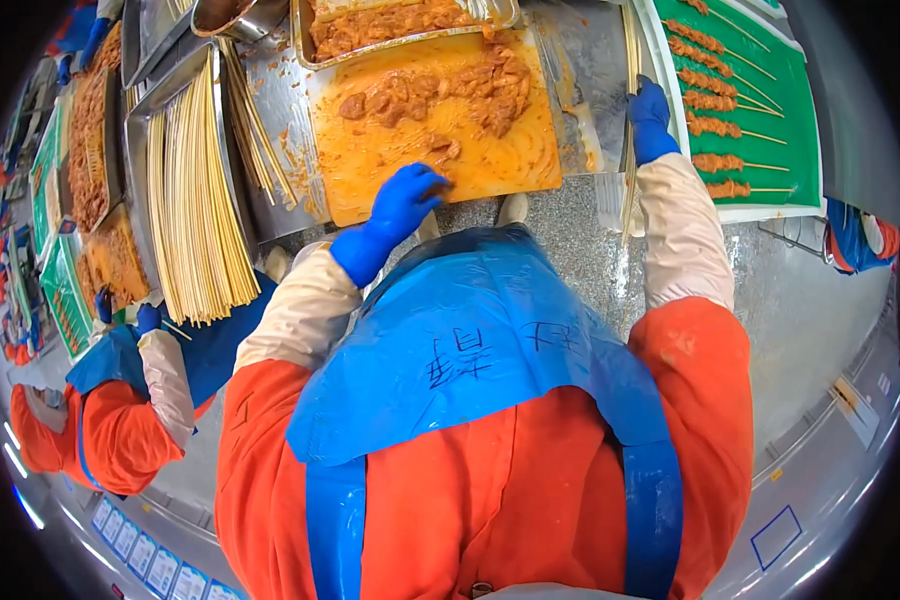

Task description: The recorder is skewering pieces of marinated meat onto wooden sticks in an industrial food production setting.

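My left hand (402,200), in a blue glove, rests fingers down on the near edge of an orange cutting board (390,160) smeared with marinade, touching a small piece of marinated meat (438,183). More marinated meat pieces (470,85) lie across the far part of the board. My right hand (650,120), also blue-gloved, is closed around a thin bamboo skewer (630,190) that stands along the board's right side. Whether the left hand grips the piece is unclear.
A green tray (800,120) at the right holds several finished meat skewers (715,130). A metal tray of bare bamboo skewers (195,200) lies at the left. A metal pan of marinated meat (370,25) sits behind the board. Another worker in orange (110,420) stands at my left.
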Tool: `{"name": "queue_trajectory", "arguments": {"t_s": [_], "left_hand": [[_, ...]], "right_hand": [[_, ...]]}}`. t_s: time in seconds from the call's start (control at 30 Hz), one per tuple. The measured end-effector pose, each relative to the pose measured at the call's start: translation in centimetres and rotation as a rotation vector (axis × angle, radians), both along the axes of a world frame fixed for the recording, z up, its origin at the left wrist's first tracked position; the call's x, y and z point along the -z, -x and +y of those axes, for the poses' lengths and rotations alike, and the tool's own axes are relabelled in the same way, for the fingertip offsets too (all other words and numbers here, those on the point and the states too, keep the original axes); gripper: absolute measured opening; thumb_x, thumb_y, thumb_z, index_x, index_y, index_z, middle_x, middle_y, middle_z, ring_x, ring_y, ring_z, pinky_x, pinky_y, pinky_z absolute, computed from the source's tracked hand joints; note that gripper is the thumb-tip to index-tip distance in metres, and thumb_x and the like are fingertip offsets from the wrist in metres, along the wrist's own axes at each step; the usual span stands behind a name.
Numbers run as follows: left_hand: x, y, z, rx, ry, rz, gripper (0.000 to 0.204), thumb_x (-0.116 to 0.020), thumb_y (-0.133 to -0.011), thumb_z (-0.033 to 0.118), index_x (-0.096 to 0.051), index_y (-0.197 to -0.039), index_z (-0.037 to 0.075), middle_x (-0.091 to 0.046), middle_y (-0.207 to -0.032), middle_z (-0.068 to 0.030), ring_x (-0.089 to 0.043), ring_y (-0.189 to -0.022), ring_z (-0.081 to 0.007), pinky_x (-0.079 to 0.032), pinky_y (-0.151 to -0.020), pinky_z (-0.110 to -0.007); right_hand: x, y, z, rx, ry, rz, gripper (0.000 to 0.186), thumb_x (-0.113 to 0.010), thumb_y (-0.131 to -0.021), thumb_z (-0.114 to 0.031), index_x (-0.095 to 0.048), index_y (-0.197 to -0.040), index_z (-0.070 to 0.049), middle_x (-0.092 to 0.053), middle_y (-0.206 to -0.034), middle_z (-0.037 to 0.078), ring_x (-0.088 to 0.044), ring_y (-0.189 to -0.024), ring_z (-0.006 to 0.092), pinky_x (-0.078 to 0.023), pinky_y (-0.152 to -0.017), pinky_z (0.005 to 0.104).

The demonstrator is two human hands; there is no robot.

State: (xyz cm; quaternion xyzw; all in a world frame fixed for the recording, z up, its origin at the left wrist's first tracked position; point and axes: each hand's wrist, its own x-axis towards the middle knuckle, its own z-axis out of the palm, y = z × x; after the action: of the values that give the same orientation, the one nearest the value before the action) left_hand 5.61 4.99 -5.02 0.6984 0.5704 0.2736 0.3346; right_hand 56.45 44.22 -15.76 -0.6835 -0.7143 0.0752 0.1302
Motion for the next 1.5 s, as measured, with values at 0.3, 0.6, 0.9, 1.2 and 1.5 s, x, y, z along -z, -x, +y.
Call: {"name": "queue_trajectory", "arguments": {"t_s": [0.3,0.6,0.9,1.2,1.5], "left_hand": [[0.8,-2.9,-0.1,-0.133,-0.166,0.110,0.028,-0.088,-0.091,0.011,-0.083,-0.118,0.013,-0.074,-0.118,-0.0137,-0.071,-0.117,-0.0391,-0.060,-0.101,-0.049],[-0.2,3.4,-0.8,-0.420,-0.279,0.094,0.018,-0.083,-0.095,-0.001,-0.081,-0.109,0.009,-0.074,-0.109,-0.0141,-0.074,-0.105,-0.0365,-0.060,-0.092,-0.043],[0.7,7.5,-3.2,-0.589,-0.245,0.066,0.020,-0.086,-0.095,0.002,-0.082,-0.114,0.005,-0.076,-0.110,-0.0137,-0.077,-0.106,-0.0328,-0.062,-0.097,-0.041],[1.9,14.5,0.1,-0.462,-0.306,0.001,0.012,-0.077,-0.101,0.003,-0.080,-0.111,0.008,-0.078,-0.109,-0.0164,-0.075,-0.105,-0.0347,-0.060,-0.097,-0.046],[-5.3,24.9,11.9,-0.484,-0.256,0.224,0.038,-0.090,-0.100,0.025,-0.085,-0.134,0.010,-0.082,-0.120,-0.0180,-0.079,-0.116,-0.0358,-0.061,-0.102,-0.046]], "right_hand": [[-4.3,3.4,-3.3,0.150,0.137,-0.177,0.055,-0.078,-0.103,-0.041,-0.075,-0.154,-0.022,-0.078,-0.141,0.025,-0.076,-0.129,0.0469,-0.062,-0.108,0.0593],[-4.0,2.6,-1.0,0.181,0.048,-0.152,0.030,-0.068,-0.105,-0.028,-0.080,-0.127,-0.012,-0.083,-0.128,0.023,-0.080,-0.121,0.0463,-0.064,-0.100,0.0610],[-5.0,-1.4,-0.6,0.059,-0.056,-0.008,0.037,-0.074,-0.094,-0.029,-0.080,-0.122,-0.005,-0.082,-0.119,0.029,-0.079,-0.117,0.0498,-0.063,-0.100,0.0586],[-9.3,-10.0,-16.0,0.173,0.270,0.763,0.039,-0.073,-0.112,-0.028,-0.081,-0.142,-0.005,-0.081,-0.094,0.005,-0.064,-0.072,0.0111,-0.050,-0.067,0.0327],[-14.2,-0.3,-39.2,0.020,0.799,0.823,0.039,-0.070,-0.116,-0.019,-0.076,-0.154,-0.010,-0.078,-0.094,0.002,-0.069,-0.074,0.0096,-0.058,-0.068,0.0276]]}}
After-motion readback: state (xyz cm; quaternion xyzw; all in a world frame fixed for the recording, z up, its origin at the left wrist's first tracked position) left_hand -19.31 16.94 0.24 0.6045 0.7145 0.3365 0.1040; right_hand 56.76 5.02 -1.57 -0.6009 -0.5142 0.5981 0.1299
